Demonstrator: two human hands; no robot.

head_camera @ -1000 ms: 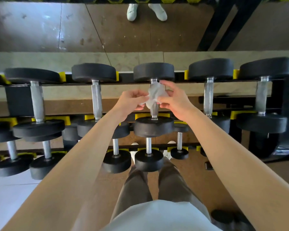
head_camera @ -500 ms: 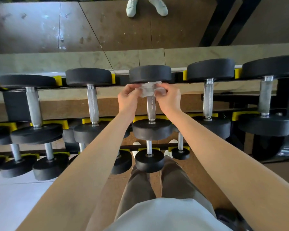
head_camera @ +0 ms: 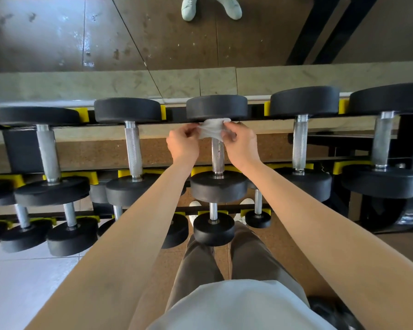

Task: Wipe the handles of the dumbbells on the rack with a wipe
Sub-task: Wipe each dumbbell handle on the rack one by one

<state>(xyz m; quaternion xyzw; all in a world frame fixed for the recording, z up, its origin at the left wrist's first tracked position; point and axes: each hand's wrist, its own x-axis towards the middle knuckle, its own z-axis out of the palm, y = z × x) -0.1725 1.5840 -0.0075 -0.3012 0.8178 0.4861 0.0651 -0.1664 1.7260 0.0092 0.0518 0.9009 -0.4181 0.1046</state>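
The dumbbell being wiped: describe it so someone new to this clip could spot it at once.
Look at the top tier of the dumbbell rack, a row of black-ended weights with steel handles. The one being wiped sits near the row's middle. Unlike its bare-handled neighbours, it has a white wipe around its handle's far end, pinched by the left hand and right hand.

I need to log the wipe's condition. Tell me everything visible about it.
The wipe is a small, thin, white, crumpled sheet, cloth or paper. It is draped over the far end of the middle dumbbell's handle, just under the far head. The left hand and right hand pinch its two sides.
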